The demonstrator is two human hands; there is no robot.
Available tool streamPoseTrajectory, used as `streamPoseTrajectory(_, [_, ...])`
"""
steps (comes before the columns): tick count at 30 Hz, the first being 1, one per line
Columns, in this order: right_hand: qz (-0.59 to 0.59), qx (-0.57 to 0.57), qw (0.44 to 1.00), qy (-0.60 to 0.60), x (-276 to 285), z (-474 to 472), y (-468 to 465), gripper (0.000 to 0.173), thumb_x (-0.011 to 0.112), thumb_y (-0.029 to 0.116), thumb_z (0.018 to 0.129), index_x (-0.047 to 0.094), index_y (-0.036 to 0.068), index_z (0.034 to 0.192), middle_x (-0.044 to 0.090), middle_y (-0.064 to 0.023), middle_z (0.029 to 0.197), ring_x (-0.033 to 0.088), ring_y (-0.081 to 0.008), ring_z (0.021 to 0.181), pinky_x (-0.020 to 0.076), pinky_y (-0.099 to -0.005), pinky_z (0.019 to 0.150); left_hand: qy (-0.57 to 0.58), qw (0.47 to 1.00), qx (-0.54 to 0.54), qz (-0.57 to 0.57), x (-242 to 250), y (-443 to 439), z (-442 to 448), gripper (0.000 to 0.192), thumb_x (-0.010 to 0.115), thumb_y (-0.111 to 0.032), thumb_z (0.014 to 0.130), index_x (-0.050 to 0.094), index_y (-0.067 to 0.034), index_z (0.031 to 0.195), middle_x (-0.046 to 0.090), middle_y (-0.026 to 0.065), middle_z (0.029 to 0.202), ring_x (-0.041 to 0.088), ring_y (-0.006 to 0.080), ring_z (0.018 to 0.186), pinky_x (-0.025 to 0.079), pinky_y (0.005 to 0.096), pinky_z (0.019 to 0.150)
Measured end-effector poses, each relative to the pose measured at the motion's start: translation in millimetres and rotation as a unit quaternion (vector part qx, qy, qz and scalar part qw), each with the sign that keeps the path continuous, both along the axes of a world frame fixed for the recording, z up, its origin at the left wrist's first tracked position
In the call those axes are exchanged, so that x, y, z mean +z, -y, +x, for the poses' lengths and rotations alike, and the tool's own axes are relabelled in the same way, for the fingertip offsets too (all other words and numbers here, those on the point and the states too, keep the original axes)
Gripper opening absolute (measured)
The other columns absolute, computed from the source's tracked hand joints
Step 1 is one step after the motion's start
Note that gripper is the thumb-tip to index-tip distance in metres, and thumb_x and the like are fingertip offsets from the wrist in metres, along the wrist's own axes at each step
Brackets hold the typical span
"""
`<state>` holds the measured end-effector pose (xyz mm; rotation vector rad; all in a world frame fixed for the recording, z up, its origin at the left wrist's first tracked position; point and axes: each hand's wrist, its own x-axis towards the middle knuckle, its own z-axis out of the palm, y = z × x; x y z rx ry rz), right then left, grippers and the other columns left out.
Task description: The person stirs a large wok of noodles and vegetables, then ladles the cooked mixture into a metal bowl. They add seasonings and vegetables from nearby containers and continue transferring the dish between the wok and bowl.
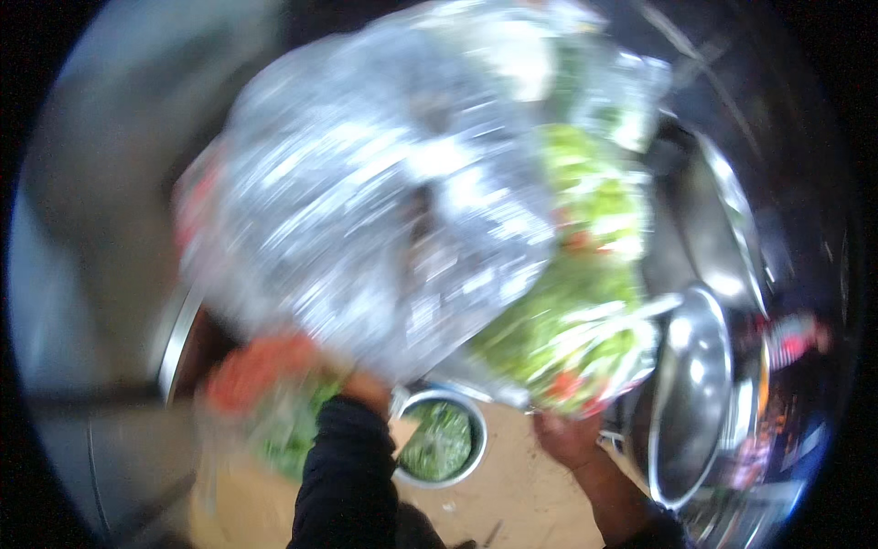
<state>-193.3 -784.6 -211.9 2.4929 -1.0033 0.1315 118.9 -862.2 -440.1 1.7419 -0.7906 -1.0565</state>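
Note:
A large clear plastic bag (384,192), blurred by motion, fills the middle of the view. My left hand (367,390) is at its lower edge; the fingers are hidden, so its grip cannot be told. On the right, my right hand (566,436) grips the bottom end of a clear bag of green leafy vegetables (583,322) with some red pieces. Between my forearms stands a round metal container (480,446) with chopped greens (435,439) under clear plastic. Left of my left wrist lie a red-orange item (260,370) and bagged greens (288,439), both blurred.
Large metal bowls (689,398) stand tilted at the right, beside further metalware (713,219). More clear bags (610,96) are at the top. A tan surface (514,487) lies below my hands, and a metal rim (180,343) shows at the left.

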Motion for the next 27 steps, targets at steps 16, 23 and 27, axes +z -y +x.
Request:
streamPoseTrajectory(16, [-0.012,0.108,0.985,-0.135,-74,22,-22,0.021,0.064,0.031,0.086,0.068,0.011,0.091,0.062,-0.0075,0.086,0.063,-0.0255,0.079,0.0506,-0.0506,0.088,0.01,0.989,0.026,0.147,-95,-15,30,0.024,0.058,-0.019,0.093,0.057,-0.001,0.109,0.065,0.013,0.102,0.064,0.0279,0.091,0.051,0.0367,0.081])
streamPoseTrajectory(23, [0.124,0.027,0.985,0.113,-25,74,14,0.035,0.056,0.023,0.083,0.061,0.019,0.117,0.056,-0.0054,0.114,0.051,-0.0248,0.112,0.0353,-0.0447,0.109,-0.151,0.986,0.059,0.042,-1,-81,55,0.027,0.056,-0.021,0.095,0.056,-0.002,0.114,0.064,0.0118,0.107,0.063,0.0282,0.093,0.05,0.0373,0.083])
streamPoseTrajectory(27, [0.251,-0.025,0.952,0.174,-1,86,-1,0.051,0.051,0.016,0.084,0.052,0.015,0.135,0.046,-0.0088,0.14,0.04,-0.029,0.132,0.0261,-0.0451,0.116,-0.244,0.97,0.007,-0.011,113,-167,23,0.029,0.055,-0.022,0.096,0.055,-0.003,0.117,0.063,0.0111,0.109,0.063,0.0283,0.095,0.05,0.0377,0.083])
